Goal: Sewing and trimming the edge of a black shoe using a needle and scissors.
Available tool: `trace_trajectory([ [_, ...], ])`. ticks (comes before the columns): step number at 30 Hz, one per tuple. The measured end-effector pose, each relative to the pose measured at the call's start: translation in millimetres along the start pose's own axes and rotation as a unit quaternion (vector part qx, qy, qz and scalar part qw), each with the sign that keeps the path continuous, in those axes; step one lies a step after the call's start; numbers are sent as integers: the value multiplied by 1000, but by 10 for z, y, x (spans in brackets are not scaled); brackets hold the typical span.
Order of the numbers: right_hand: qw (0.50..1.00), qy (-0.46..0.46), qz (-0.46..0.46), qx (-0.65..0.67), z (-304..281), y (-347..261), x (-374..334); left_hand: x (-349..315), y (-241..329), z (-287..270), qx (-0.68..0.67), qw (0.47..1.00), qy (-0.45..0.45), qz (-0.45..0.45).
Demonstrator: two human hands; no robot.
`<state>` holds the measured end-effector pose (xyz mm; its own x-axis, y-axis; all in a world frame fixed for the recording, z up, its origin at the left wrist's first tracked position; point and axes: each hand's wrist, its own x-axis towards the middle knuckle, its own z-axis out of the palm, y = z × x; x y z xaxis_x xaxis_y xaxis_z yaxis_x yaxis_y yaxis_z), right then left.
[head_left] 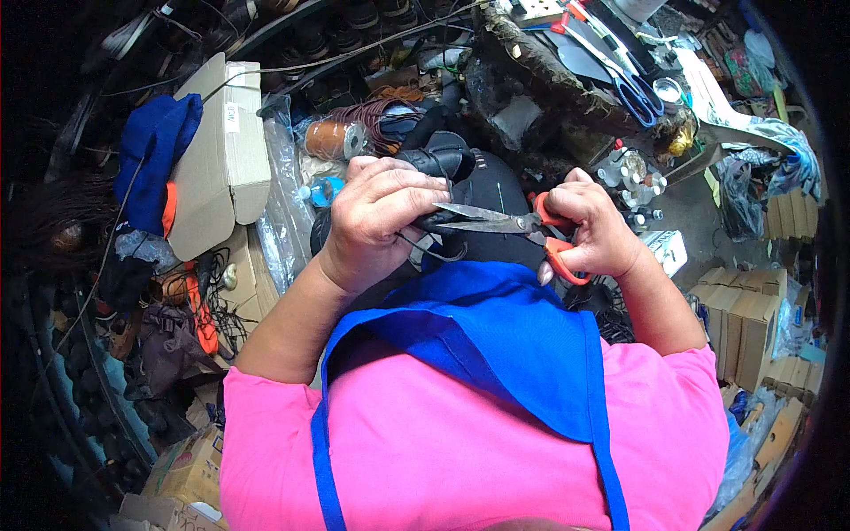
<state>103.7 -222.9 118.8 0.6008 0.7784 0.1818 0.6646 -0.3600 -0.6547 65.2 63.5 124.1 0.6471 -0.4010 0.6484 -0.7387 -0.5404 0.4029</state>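
Observation:
My right hand (595, 221) grips a pair of scissors (537, 223) by orange handles, fingers through the loops. The blades are parted a little and point left, their tips close to my left fingers. My left hand (381, 208) is closed, with its fingertips pinched around a thin black cord (441, 255) that loops below them. Just beyond my left fingers sits a black shoe (443, 157), partly hidden by that hand. Dark cloth covers my lap, and a thin, pale, needle-like sliver (500, 196) shows on it.
Left stand an opened cardboard box (226, 150), a blue cloth (159, 146) and a spool of orange-brown thread (335, 139). Blue-handled scissors (639, 99) lie on a cluttered bench at the upper right. Small bottles (630, 177) cluster beyond my right hand; cardboard pieces (742, 314) are stacked at right.

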Motion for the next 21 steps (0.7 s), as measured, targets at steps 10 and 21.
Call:
trace_trajectory([
  [10, 1000, 14, 3, 5, 20, -2, -19, 5, -10, 24, 1, 1000, 6, 2],
  [21, 999, 1, 19, -35, -53, 23, -71, 82, 15, -66, 52, 998, -13, 37],
])
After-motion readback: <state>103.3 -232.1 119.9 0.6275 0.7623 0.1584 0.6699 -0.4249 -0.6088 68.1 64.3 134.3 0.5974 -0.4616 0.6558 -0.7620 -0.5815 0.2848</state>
